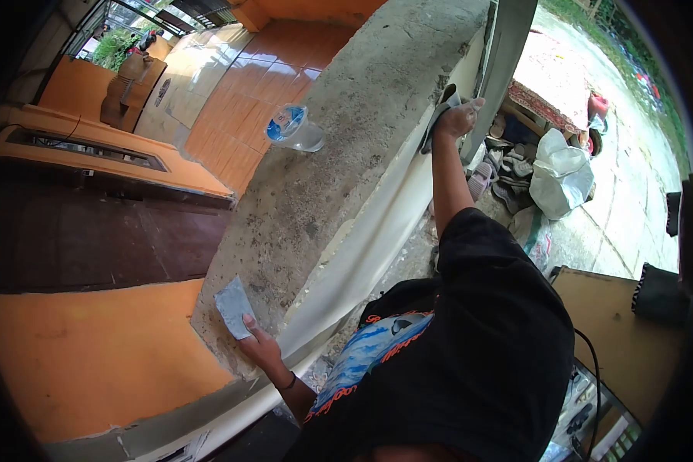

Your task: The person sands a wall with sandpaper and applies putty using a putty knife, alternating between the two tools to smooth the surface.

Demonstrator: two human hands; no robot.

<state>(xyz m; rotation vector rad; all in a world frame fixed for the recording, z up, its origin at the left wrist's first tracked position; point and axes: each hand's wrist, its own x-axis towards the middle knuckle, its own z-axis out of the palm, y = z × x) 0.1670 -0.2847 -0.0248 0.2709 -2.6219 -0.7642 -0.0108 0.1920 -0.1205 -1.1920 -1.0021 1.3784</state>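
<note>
My left hand [260, 346] grips a grey rectangular sheet [234, 305] that looks like sandpaper, thumb on top, over the near end of the rough concrete ledge [316, 208]. With the arm stretched out, my right hand [460, 120] is closed on a dark, bent piece of sandpaper [436, 122]. That piece lies against the white-painted side [393, 196] of the ledge, near a grey upright post [508, 54]. My right palm and part of the paper are hidden.
A clear plastic cup [304, 135] with a blue-printed lid lies on the ledge. Shoes [508, 173] and a white sack [560, 173] sit beyond the post. An orange wall [92, 362] and orange floor tiles [246, 100] are at left, a wooden panel [620, 316] at right.
</note>
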